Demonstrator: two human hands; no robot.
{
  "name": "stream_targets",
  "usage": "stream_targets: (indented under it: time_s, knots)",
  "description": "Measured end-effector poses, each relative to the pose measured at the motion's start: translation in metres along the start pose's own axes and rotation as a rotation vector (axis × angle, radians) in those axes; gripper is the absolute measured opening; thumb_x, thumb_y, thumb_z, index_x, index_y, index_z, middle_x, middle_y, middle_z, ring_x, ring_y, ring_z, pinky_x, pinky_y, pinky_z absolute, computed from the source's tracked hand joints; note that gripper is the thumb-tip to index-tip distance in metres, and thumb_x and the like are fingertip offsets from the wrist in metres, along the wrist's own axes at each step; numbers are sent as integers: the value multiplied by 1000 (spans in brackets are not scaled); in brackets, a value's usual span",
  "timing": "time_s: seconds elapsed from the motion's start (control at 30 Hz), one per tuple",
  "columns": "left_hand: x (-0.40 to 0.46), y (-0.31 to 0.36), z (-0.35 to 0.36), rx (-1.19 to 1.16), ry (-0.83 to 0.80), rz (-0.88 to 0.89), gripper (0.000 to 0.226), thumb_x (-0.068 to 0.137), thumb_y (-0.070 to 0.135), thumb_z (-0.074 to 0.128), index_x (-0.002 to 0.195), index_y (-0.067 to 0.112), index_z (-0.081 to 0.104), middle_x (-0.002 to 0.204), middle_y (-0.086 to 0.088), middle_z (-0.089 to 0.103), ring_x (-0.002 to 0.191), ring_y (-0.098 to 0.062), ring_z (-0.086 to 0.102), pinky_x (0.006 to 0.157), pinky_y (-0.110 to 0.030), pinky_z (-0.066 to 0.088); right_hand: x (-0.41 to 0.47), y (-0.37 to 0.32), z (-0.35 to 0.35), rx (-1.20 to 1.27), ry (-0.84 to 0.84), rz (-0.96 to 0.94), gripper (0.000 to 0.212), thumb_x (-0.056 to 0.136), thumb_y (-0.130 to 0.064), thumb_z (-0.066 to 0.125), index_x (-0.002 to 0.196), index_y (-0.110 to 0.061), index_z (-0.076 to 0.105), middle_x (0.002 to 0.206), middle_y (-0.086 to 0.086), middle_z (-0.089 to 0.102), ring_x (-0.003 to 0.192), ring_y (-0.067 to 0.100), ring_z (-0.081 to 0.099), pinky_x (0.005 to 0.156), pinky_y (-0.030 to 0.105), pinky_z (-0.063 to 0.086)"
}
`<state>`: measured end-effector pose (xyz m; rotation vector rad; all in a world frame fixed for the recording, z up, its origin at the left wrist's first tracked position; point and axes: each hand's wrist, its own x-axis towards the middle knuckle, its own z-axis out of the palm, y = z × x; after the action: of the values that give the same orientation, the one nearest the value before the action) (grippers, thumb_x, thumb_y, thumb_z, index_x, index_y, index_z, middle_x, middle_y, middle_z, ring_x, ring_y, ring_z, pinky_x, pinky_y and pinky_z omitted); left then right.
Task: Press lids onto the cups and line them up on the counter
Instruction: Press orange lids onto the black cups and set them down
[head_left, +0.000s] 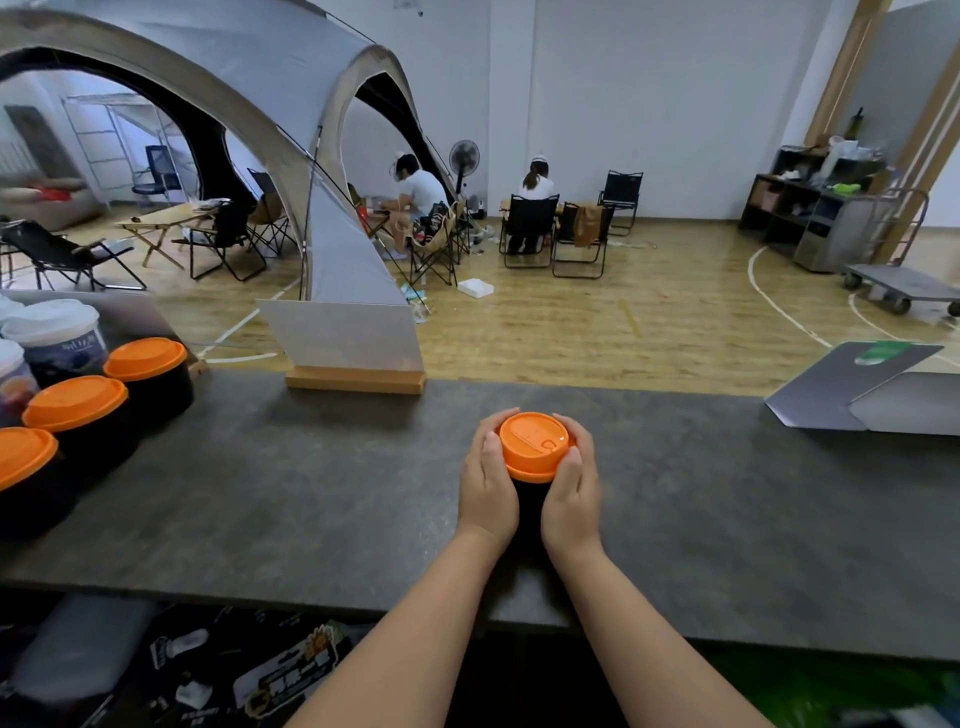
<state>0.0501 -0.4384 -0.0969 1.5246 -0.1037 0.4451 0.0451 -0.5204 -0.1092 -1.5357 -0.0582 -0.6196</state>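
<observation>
Cup (529, 506) between left hand (488, 486), right hand (571, 488)

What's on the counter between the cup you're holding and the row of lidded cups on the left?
Nothing: in the head view, bare dark grey counter separates the black cup with orange lid, held by left hand and right hand, from the nearest lidded black cup.
</observation>
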Motion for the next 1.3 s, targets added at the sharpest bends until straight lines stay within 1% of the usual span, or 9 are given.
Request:
stream_targets:
  time_s: [0.17, 0.4, 0.53, 0.67, 0.73, 0.87, 0.97, 1.1, 1.3]
  knots:
    - [0, -4, -1, 28, -21, 32, 36, 99, 33, 24, 113, 34, 56, 113, 12, 63, 102, 5, 59, 88, -12, 44, -1, 0, 1, 28, 6, 8, 35, 96, -27, 28, 121, -21, 52, 109, -16, 59, 98, -12, 56, 85, 8, 42]
    - [-2, -4, -2, 40, -14, -18, 27, 97, 40, 28, 107, 34, 52, 106, 8, 64, 97, -7, 63, 82, -24, 51, 1, -6, -5, 65, 162, 51, 29, 96, -37, 38, 106, -25, 62, 101, -9, 66, 93, -1, 61, 82, 18, 46]
    - [-1, 0, 0, 31, -35, -13, 26, 96, 39, 25, 108, 34, 49, 109, 5, 60, 99, -12, 61, 81, -19, 48, 0, -3, -3, 36, 86, 73, 36, 96, -37, 33, 115, -26, 62, 111, -9, 66, 104, 6, 62, 90, 24, 49]
    - [0, -2, 1, 25, -39, 15, 37, 96, 36, 26, 119, 41, 55, 123, 16, 60, 113, -1, 57, 94, -18, 46, -1, -2, -2, 13, 39, 43, 37, 94, -38, 29, 119, -31, 55, 114, -15, 61, 105, -2, 59, 90, 16, 45]
    - [1, -3, 1, 15, -27, 8, 36, 96, 35, 27, 112, 39, 59, 115, 15, 64, 107, -2, 61, 91, -22, 49, -1, -4, -2, 8, 34, 30, 37, 94, -40, 28, 119, -29, 54, 114, -16, 60, 103, -6, 57, 87, 10, 43]
    - [0, -4, 1, 44, -31, 19, 36, 96, 33, 24, 110, 38, 57, 112, 16, 63, 102, 2, 60, 86, -17, 47, -1, -3, -2, -5, 27, 29, 35, 95, -30, 28, 119, -30, 53, 112, -19, 59, 101, -10, 57, 86, 9, 43]
    - [1, -4, 0, 53, -34, 37, 35, 96, 32, 24, 109, 38, 57, 113, 15, 63, 103, 2, 60, 87, -17, 47, 0, -3, 0, -4, 38, 5, 38, 93, -39, 27, 118, -28, 53, 111, -19, 58, 99, -13, 55, 85, 6, 41]
    - [1, -4, -1, 72, -53, 29, 36, 97, 35, 23, 112, 38, 55, 112, 16, 62, 103, 2, 59, 88, -18, 48, 0, -1, 1, -24, 47, -3, 40, 90, -48, 25, 116, -35, 52, 112, -20, 58, 101, -11, 56, 85, 7, 42]
    - [-1, -2, -2, 60, -92, -6, 37, 97, 42, 23, 121, 39, 52, 117, 15, 60, 108, -5, 60, 88, -17, 48, 0, -4, -3, 30, 3, 79, 35, 95, -40, 27, 118, -34, 53, 115, -11, 60, 104, -2, 59, 86, 13, 47]
